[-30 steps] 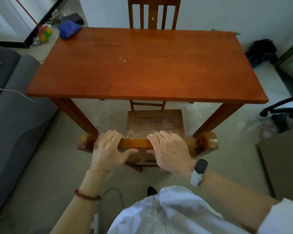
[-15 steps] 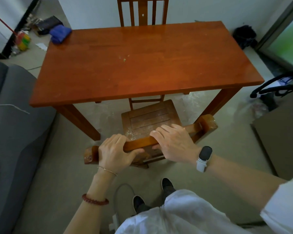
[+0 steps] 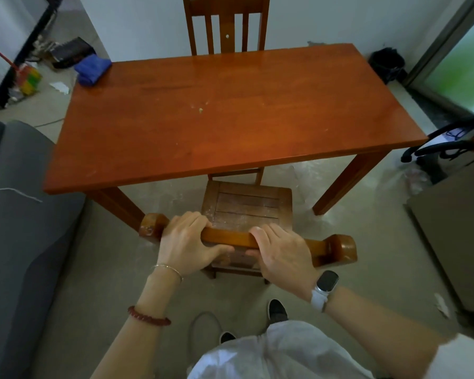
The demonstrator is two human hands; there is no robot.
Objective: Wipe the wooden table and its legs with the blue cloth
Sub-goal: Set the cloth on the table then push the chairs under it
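The wooden table [image 3: 230, 113] fills the middle of the view, with a few pale crumbs [image 3: 201, 110] near its centre. A folded blue cloth [image 3: 92, 70] lies on its far left corner. In front of the table stands a wooden chair [image 3: 246, 206], its dusty seat pulled clear of the near edge. My left hand [image 3: 185, 242] and my right hand [image 3: 282, 251] both grip the chair's top rail, fingers curled over it. Two table legs [image 3: 348, 181] show beneath the near edge.
A grey sofa [image 3: 17, 242] runs along the left. A second chair [image 3: 226, 26] stands behind the table by the wall. A black office chair base [image 3: 443, 149] and a grey cabinet [image 3: 454, 236] sit at the right. A broom [image 3: 25, 75] and clutter lie far left.
The near chair has been pulled back from under the table and swung, first tilted, now level again. Both hands have kept their grip on its rail.
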